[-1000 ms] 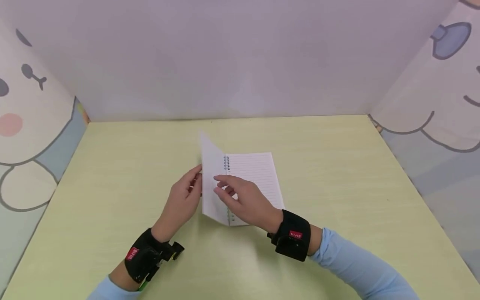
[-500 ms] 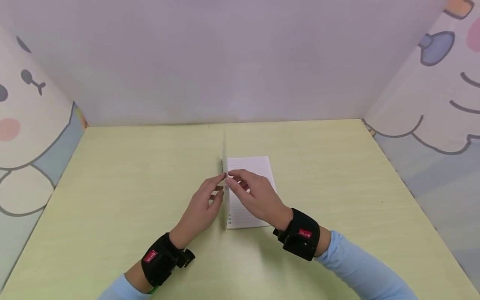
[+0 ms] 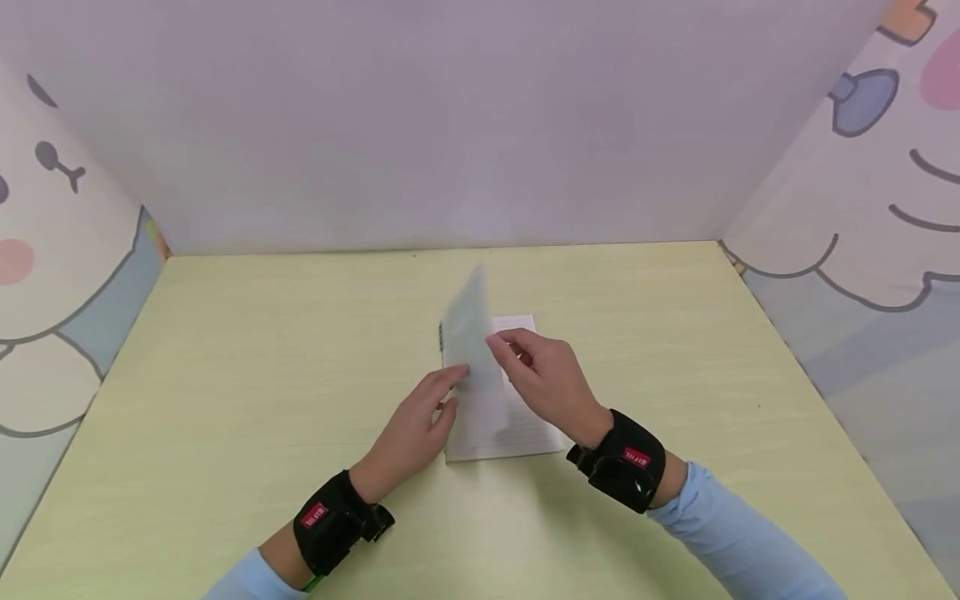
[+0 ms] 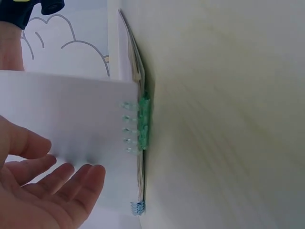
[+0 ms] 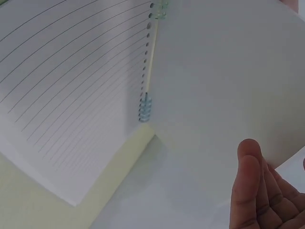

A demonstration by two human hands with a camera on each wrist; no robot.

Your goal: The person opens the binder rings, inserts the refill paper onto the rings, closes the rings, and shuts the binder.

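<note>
Between my two hands, a translucent cover sheet (image 3: 474, 350) of the spiral notebook (image 3: 517, 417) stands half raised, tilted over the lined pages. My right hand (image 3: 551, 379), the grip on that sheet, pinches its free edge between thumb and forefinger; the other fingers curl loosely behind. From the right wrist view the thumb sits just beside the sheet's near edge, and the lined page (image 5: 71, 95) lies flat beyond the coil binding (image 5: 145, 107).

My left hand (image 3: 416, 425) lies just left of the sheet with fingers straight and relaxed, their tips touching its lower outer face; it holds nothing. In the left wrist view those fingertips (image 4: 90, 176) lie against the pale sheet, near the green and blue coil segments (image 4: 143, 124).

Under both hands the notebook rests flat on the pale yellow-green worktop (image 3: 225, 375). Farther out, cartoon-printed panels (image 3: 862, 192) flank the worktop on either side, with a plain wall (image 3: 450, 125) behind.
</note>
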